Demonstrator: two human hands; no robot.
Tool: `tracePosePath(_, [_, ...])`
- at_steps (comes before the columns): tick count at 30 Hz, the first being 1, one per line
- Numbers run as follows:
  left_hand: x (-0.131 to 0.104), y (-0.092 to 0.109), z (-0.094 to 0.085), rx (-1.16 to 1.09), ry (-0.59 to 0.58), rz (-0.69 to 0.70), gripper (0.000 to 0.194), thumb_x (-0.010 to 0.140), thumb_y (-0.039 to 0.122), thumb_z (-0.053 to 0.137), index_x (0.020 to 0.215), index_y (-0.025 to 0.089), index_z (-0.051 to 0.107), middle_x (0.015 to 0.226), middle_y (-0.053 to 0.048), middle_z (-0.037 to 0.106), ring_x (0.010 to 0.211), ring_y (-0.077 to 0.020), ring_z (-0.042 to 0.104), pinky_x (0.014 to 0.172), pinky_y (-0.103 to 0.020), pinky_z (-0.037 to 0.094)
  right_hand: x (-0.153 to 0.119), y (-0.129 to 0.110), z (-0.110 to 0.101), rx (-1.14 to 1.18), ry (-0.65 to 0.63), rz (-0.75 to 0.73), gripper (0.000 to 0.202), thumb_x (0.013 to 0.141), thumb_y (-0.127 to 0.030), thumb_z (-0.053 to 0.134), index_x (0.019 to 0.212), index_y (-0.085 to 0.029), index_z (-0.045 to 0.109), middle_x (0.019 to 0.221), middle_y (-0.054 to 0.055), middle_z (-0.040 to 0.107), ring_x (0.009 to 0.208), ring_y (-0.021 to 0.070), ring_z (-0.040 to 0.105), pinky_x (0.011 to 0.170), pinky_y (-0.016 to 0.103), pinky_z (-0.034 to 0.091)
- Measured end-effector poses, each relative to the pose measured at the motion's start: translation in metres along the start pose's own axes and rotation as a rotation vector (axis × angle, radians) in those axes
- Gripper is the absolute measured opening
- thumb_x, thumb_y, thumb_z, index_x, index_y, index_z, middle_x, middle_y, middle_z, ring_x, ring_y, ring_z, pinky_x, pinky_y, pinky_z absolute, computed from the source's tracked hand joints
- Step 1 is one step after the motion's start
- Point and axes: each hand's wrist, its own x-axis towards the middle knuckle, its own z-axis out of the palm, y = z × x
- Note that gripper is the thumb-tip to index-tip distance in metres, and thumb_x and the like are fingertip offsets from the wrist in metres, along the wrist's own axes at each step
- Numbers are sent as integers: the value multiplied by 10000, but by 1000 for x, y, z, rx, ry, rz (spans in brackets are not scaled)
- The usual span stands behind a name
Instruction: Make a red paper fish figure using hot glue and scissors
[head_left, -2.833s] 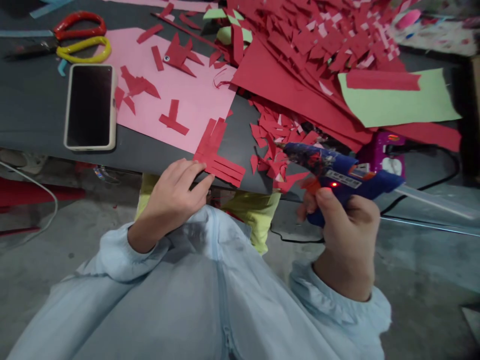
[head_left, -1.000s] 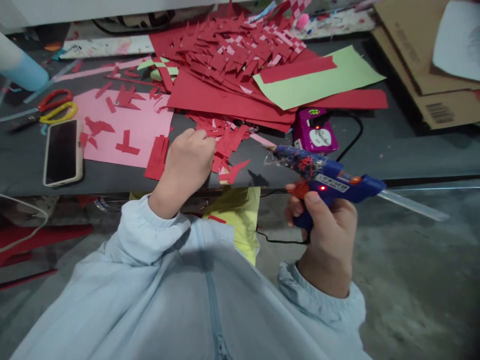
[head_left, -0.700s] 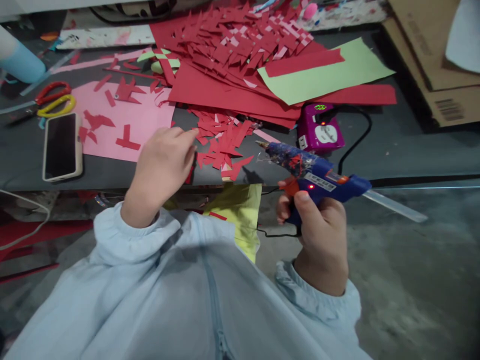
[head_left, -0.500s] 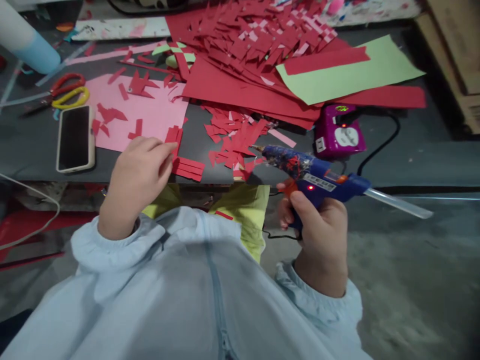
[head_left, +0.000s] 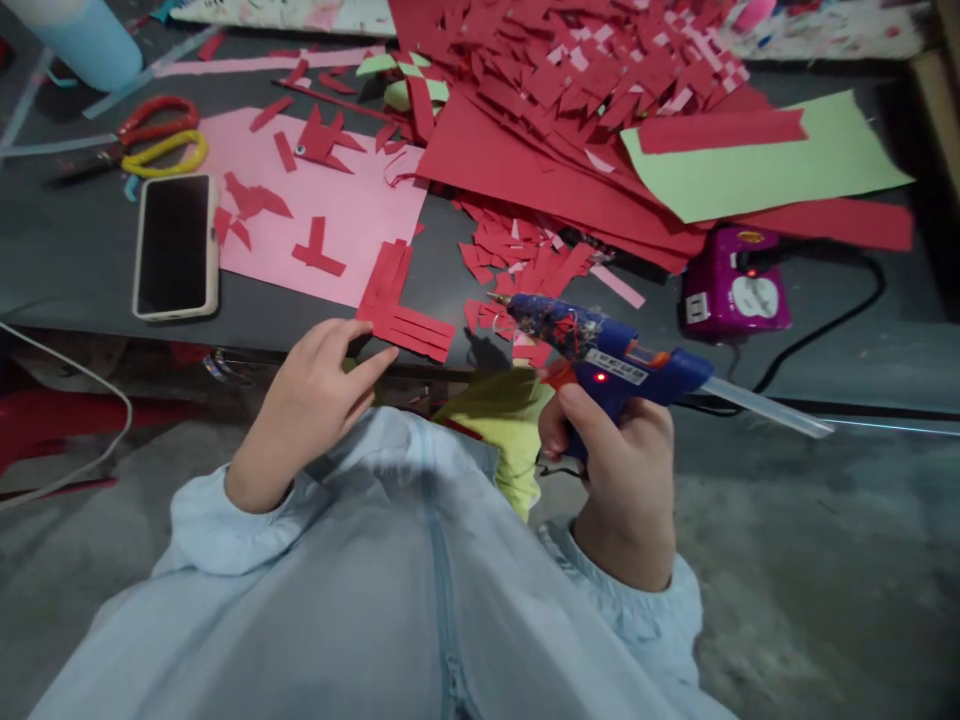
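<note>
My right hand [head_left: 615,450] is wrapped round the handle of a blue glue gun [head_left: 592,340], whose tip points left and whose red light is lit. A clear glue stick [head_left: 772,405] sticks out of its back. My left hand [head_left: 322,385] has its fingers apart at the table's front edge, fingertips next to a red slit paper piece [head_left: 420,333] shaped like an L. Behind that piece lies a pink sheet [head_left: 345,235] bearing a red paper fish [head_left: 326,140] and red scraps. Small red cuttings [head_left: 525,250] lie behind the gun's tip.
A phone [head_left: 176,245] and scissors [head_left: 165,152] lie at the left. Red sheets [head_left: 487,160], a heap of red woven paper [head_left: 570,60] and a green sheet [head_left: 772,175] are at the back. A purple power adapter [head_left: 735,285] with a black cable stands at the right.
My left hand's fingers have spread and moved off the red slit paper, toward the front edge. The view has shifted; the glue gun stays in my right hand.
</note>
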Motion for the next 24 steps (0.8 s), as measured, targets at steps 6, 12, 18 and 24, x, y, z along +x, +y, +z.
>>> tracePosePath(6, [-2,-5,11,-40,27,49,386,934,171,525,1303,244,610,1375,-146,562,1286,-312,531,1065,-539,502,1,-5,10,-63,-7,34,255,875,-414,693,762,-192,637,441,-50,523,381,98,477,388,227,391])
tracePosePath(12, [-2,-6,17,-51,63,63,385,967,209,482,1335,222,594,1349,-158,590,1263,-303,566,1077,-527,498,-1,-3,13,-54,6,44,284,887,-388,695,697,-197,606,457,-48,519,397,94,469,408,236,390])
tracePosePath(18, [-1,-6,16,-97,52,17,365,975,243,470,1312,242,608,1334,-127,625,1253,-276,583,1098,-508,489,-1,-3,14,-67,11,41,298,884,-407,706,687,-208,603,455,-48,521,396,99,472,415,246,395])
tracePosePath(24, [0,-6,15,-96,77,45,351,971,216,476,1290,193,621,1300,-161,647,1229,-280,610,1106,-516,479,-1,-4,13,-61,12,53,257,887,-420,710,753,-210,650,461,-49,523,405,106,477,418,253,384])
